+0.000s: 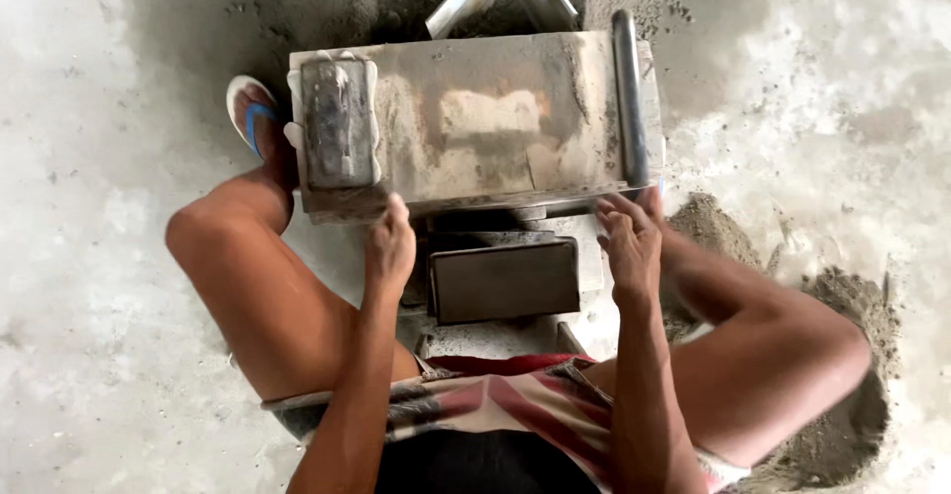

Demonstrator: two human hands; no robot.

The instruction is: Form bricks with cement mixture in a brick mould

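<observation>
Centre of frame: grey, cement-dusted rectangular metal block mould (475,122), lying across a dark rectangular steel plate (505,281) just below it. Left hand (389,246) gripping the mould's near edge at lower left, fingers curled over the rim. Right hand (630,241) at lower right, fingers bent around the edge beneath a dark tubular handle bar (629,98). Blue-and-white flip-flop (251,117) at upper left; grey sand heap (842,395) at lower right.

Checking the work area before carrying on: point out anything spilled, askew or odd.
Loose grey sand lies heaped on the floor beside the right leg and behind the metal mould box. The box itself sits square, both hands at its near edge. Nothing else stands out.
</observation>
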